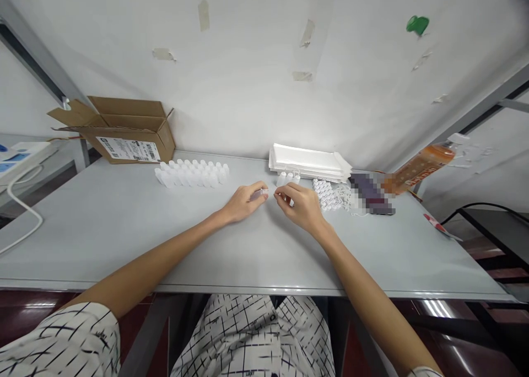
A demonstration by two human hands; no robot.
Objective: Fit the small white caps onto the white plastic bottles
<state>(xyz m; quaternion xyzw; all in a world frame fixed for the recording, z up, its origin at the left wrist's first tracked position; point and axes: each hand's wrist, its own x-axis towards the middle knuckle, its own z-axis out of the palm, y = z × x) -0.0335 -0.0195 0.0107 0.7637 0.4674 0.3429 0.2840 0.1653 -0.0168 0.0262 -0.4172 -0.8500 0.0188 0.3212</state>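
Fingers of the left hand (241, 205) close around a small translucent plastic bottle (258, 194) just above the middle of the table, its whitish end facing the right. Such thin plastic seems best held lightly by the sides, with that end free of the thumb. Just beside it, the right hand (303, 205) has thumb and fingers curled nearly together; whether anything is pinched there I cannot tell. Keeping those fingertips level with the bottle's end, and both forearms low, should steady the work. On the glossy grey table (231, 261), from the left, an open cardboard box (167, 141) with a printed label stands against the wall (248, 90), then close rows of translucent white bottles (192, 176). A few more small bottles (282, 178) stand behind the right hand, before a stack of white sleeves (308, 159). Small white caps (324, 192) and a pale tangle (345, 194) lie next, beside a dark, partly blurred phone-like slab (374, 192) and a tilted orange drink bottle (427, 165). Tape scraps (204, 16) and a green plastic piece (417, 24) dot the wall.
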